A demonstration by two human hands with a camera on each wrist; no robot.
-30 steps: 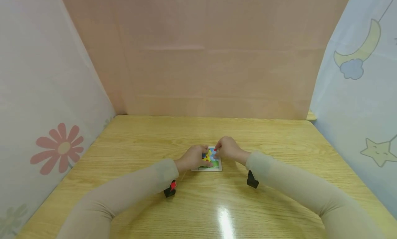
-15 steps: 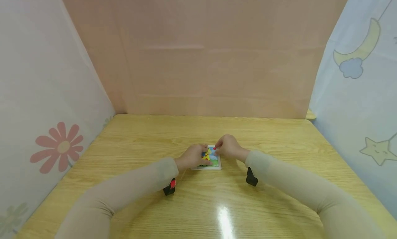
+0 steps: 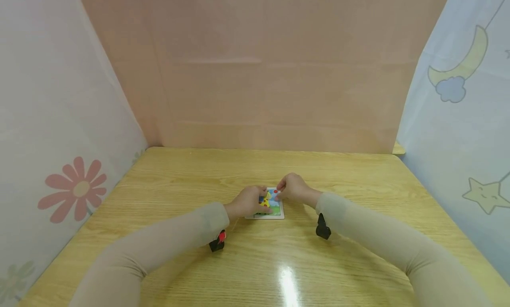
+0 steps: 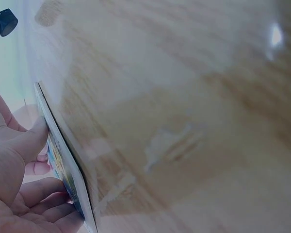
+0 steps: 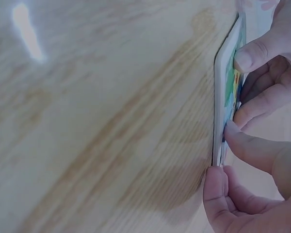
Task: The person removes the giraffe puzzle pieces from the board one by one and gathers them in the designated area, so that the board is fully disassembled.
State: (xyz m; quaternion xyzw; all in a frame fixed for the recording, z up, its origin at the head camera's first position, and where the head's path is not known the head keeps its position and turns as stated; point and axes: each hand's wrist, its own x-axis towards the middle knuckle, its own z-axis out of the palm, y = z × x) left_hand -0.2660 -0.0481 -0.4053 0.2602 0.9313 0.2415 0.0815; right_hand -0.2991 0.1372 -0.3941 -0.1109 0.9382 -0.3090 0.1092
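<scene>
A: Position of the picture board (image 3: 276,209)?
B: It is laid flat on the wood-grained table (image 3: 199,271), between the two hands. A white border is seen round a picture in yellow, blue and green, with red spots.
A: State of the left hand (image 3: 245,201)?
B: Its left part is covered by that hand. Thumb and fingers are spread apart; the thumb is rested on the near side of the face, the fingers farther across. What lies under the palm is hidden.
A: And the right hand (image 3: 295,188)?
B: The far right corner is pinched: the thumb is set on the face, bent fingers against the outer edge. Whether a loose piece is also held cannot be told.
A: Surroundings?
B: Both arms are covered by cream sleeves (image 3: 175,232). A black device is seen below each wrist, the left one (image 3: 217,243) marked with red. The table is backed by an orange-brown panel (image 3: 255,77); a red flower (image 3: 81,189) is printed on the left wall, a moon (image 3: 464,66) and a star (image 3: 488,195) on the right.
</scene>
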